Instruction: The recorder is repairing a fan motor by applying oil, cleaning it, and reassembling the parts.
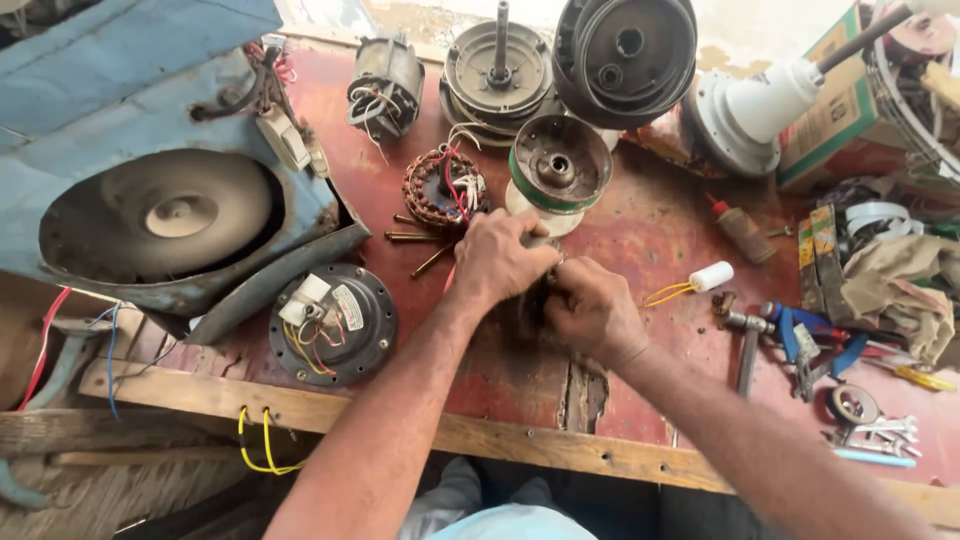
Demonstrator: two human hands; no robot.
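My left hand [503,258] and my right hand [591,311] meet at the middle of a worn red workbench [660,220]. Both are closed around a small dark metal part [533,303] that is mostly hidden under the fingers. Just beyond my left hand lie a copper-wound stator [440,188] with red and white wires, a round motor housing with a green band [556,170], and three long brass bolts [415,237].
A black motor cover with wires [333,322] lies left. A blue housing [160,190] fills the far left. Fan motor parts [500,65] and a dark round cover [625,55] stand behind. A white capacitor [710,276], hammer [748,345], pliers [810,345], tape roll [852,404], rag [895,285] lie right.
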